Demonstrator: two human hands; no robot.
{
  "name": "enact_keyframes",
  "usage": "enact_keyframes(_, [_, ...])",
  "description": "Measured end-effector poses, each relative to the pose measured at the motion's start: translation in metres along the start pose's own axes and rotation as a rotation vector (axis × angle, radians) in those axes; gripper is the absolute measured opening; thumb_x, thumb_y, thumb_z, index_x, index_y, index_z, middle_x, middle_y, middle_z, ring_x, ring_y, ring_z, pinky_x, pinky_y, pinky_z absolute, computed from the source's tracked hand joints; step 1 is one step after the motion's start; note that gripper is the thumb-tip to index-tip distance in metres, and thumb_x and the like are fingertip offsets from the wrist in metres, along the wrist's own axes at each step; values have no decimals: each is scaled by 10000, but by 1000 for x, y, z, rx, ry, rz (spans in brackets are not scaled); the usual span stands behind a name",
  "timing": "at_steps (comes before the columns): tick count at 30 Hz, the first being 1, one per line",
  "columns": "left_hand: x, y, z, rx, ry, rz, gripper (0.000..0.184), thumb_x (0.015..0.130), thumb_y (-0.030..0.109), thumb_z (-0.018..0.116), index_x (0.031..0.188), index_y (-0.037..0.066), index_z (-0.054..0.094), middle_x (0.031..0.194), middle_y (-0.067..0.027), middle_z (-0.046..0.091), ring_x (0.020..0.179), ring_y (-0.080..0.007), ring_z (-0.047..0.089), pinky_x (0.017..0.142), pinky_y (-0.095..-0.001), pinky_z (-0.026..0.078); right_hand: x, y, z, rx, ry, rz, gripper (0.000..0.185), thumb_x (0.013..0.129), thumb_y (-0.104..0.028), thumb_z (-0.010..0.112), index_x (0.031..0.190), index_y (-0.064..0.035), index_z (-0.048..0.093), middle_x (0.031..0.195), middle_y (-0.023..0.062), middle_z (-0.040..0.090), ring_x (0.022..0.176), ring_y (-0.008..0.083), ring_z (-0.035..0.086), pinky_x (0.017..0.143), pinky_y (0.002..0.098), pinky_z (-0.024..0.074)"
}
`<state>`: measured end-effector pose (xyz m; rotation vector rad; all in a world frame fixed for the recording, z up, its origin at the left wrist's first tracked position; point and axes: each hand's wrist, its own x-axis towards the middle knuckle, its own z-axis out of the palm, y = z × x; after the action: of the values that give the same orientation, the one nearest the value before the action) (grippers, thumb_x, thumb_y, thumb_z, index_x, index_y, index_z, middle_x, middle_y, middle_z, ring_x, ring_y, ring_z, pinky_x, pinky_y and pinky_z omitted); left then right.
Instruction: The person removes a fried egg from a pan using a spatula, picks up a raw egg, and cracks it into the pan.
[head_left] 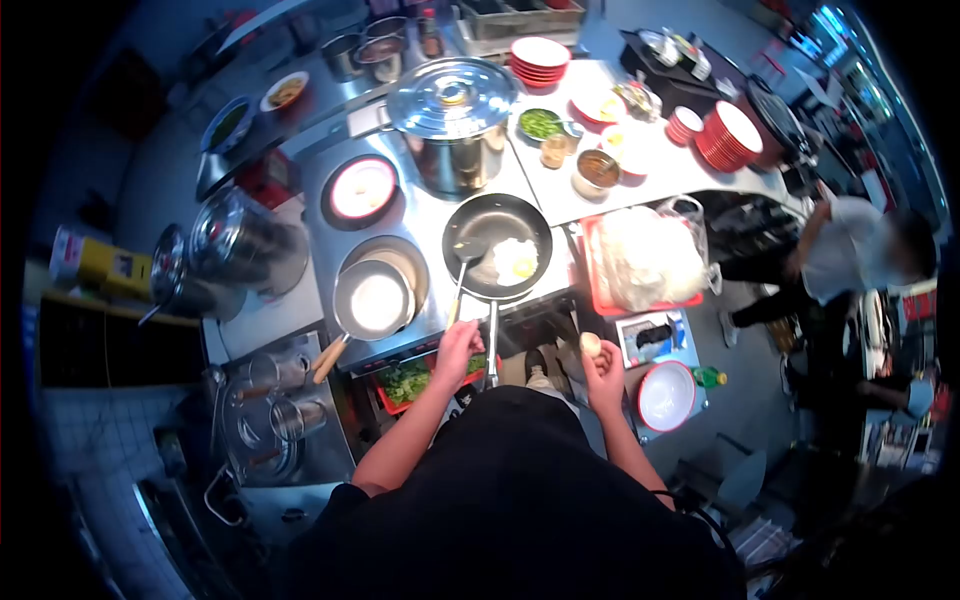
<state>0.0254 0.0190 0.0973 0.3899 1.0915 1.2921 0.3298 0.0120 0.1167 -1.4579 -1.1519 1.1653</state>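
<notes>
A black frying pan (462, 222) sits on the steel stove, with an egg (520, 262) in its right side, the white spread around the yolk. The dark blade of a spatula (468, 249) rests in the pan. My left hand (460, 352) is closed around the lower end of its wooden handle. The pan's metal handle (493, 340) points towards me between my hands. My right hand (603, 378) pinches a pale eggshell (590, 343), to the right of the pan and nearer my body.
Left of the pan stand a wooden-handled saucepan (375, 300) and a red-rimmed bowl (363, 188). A large lidded pot (455, 155) is behind. A red tray (592, 250) with a plastic bag lies right. Stacked bowls (728, 140) stand farther back. Another person (850, 245) is at far right.
</notes>
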Motion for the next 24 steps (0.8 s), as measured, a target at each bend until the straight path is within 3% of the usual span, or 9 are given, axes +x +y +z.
enact_keyframes(6, [-22,9,-8,198,-90,14,228,1017,263,556,929,57,597,862,-6,609,790,-89,588,768,-254,493,33,-16,39,99,-110,-45,335,944,-78,644,1231,-18,480,1009,46,629,753,37,562,626,180,451])
enact_keyframes(9, [-35,4,-21,233,-63,23,209,1019,245,550,1015,43,603,936,-20,625,830,-93,594,789,-254,496,74,-32,57,150,-136,36,327,945,-97,649,1218,-20,486,991,42,623,742,33,556,616,175,441])
enact_keyframes(14, [-59,-3,-43,234,12,-2,209,1026,250,537,1071,53,588,1005,-27,630,868,-95,598,794,-253,497,165,-62,88,-4,-231,-179,346,926,-158,683,1203,-28,523,1007,51,629,716,63,548,630,213,453])
enact_keyframes(16, [-64,-7,-42,221,86,-4,213,1034,251,511,1061,56,591,996,-29,625,878,-108,603,792,-257,498,190,-86,121,-123,-262,-332,394,905,-193,710,1215,-26,533,1059,60,628,737,77,552,682,219,468])
enact_keyframes(17, [-63,-11,-42,214,117,-4,211,1034,250,511,1064,57,590,1000,-28,625,885,-108,602,799,-258,496,200,-102,136,-165,-395,-228,387,889,-199,722,1194,-26,559,1069,62,618,774,87,556,695,241,473])
enact_keyframes(24, [-83,-33,-18,139,327,68,156,988,164,603,1099,56,588,1045,-24,636,948,-103,610,837,-257,487,275,-104,333,-551,-637,-663,414,826,-321,754,1114,-57,616,898,97,608,778,245,600,724,367,492])
